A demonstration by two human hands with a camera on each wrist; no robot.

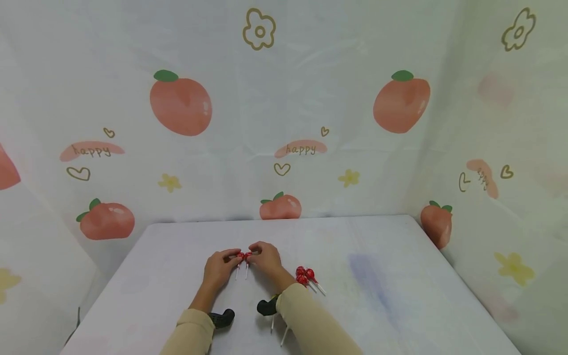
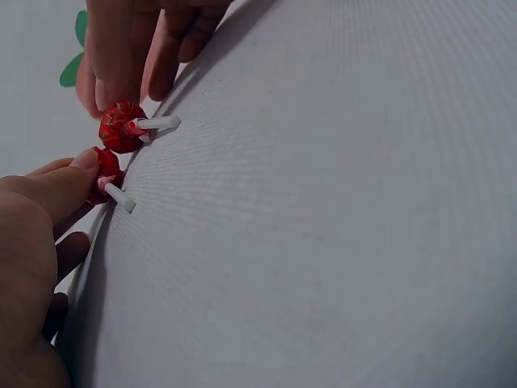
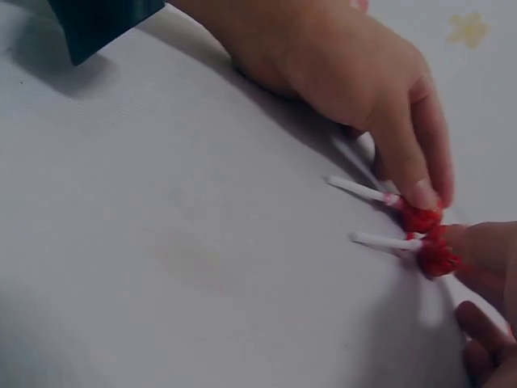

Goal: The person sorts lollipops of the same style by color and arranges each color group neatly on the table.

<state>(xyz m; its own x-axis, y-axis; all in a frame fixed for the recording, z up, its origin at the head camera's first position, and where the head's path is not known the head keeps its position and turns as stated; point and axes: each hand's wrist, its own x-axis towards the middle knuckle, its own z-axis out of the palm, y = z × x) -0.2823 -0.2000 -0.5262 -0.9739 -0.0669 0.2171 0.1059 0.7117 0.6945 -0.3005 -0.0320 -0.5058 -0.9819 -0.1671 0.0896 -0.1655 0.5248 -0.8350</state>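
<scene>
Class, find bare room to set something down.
Free: the table between three red lollipops and its right edge, or its left edge and the left hand. Crowded: around that and the right hand, pinching two lollipops; white sticks lie beside the right sleeve.

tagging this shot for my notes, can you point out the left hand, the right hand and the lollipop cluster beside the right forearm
Left hand [image 1: 217, 269], head view: back of the hand
Right hand [image 3: 367, 85], right wrist view: back of the hand
Lollipop cluster [image 1: 309, 274], head view: one red wrapped candy end
</scene>
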